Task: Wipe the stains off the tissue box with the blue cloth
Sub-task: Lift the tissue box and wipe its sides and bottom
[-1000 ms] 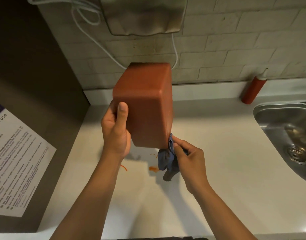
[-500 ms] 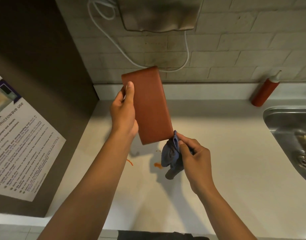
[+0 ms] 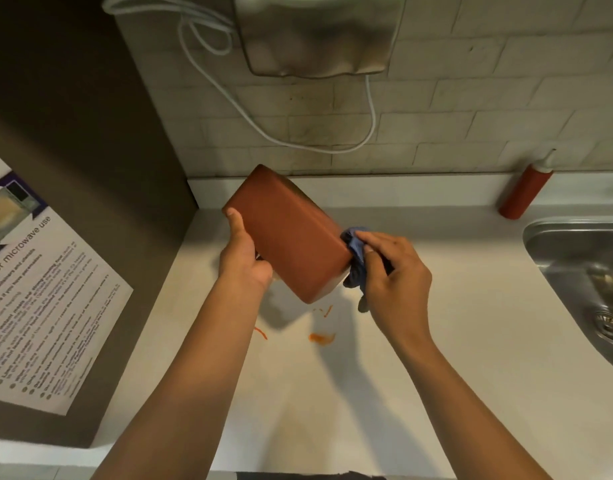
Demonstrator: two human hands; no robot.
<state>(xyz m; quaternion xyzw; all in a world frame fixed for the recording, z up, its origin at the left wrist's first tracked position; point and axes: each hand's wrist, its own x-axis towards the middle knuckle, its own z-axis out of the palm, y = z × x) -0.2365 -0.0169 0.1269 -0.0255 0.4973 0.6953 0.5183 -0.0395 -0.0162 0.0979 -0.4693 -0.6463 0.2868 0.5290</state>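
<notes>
Both hands are busy: the left hand point(image 3: 244, 261) grips the tissue box point(image 3: 287, 237) by its side and tilts it above the counter point(image 3: 454, 341), apparently to turn one face toward the right hand point(image 3: 391, 271), which pinches the bunched blue cloth point(image 3: 355, 258) against the box's right edge; orange smears point(image 3: 320, 337) lie below

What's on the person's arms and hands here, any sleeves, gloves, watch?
Nothing worn shows. Left hand and right hand are bare, no gloves, and no rings or watch show. Both forearms are bare up to the frame's bottom edge; no sleeve shows.
</notes>
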